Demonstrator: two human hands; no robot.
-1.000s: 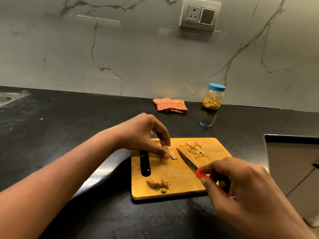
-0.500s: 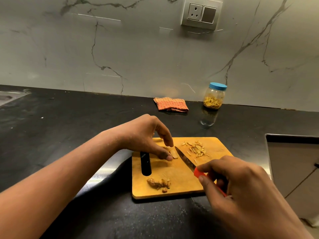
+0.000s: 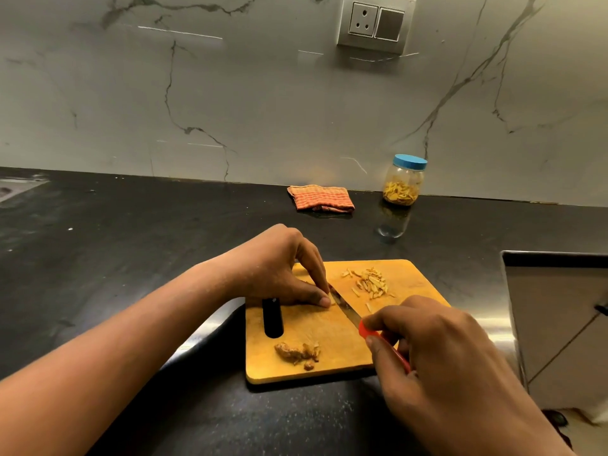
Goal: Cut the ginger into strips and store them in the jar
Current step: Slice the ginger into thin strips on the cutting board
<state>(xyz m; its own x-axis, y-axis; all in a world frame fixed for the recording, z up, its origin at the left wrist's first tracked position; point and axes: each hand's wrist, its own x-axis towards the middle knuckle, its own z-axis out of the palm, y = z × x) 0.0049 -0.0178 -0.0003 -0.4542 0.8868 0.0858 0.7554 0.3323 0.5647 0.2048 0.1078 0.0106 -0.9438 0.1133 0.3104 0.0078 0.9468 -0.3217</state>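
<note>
Broadly, a pale wall (image 3: 263, 110) of grey-veined, polished stone rises behind a black speckled bench (image 3: 131, 258) that is glossy enough to mirror what stands on it. A rectangular wooden cutting board (image 3: 329, 343) with rounded corners and a long oval slot (image 3: 272, 317) lies near the bench's front edge. At the back, against the wall, a folded orange checked cloth (image 3: 320, 198) lies just left of a clear round jar (image 3: 403, 181). The jar has a blue lid on and yellow strips in its lower half.

The left hand (image 3: 279, 268) arches over the board's far left part. Its curled fingertips pin a small pale ginger piece (image 3: 331, 299) to the wood. The right hand (image 3: 437, 350) is wrapped around the red handle of a knife (image 3: 350, 312). The narrow steel blade slants up and to the left, and its edge lies right against the pinned piece. A loose heap of cut ginger strips (image 3: 370, 283) lies just beyond the blade, between the two hands and farther back. Brown knobbly ginger scraps (image 3: 297, 352) lie near the board's front edge, below the slot and apart from both hands.

The board's near right corner is hidden under the right hand. To the right, a steel rim (image 3: 513, 291) marks where the bench ends. Bare black bench stretches wide to the left and lies between the board and the jar.
</note>
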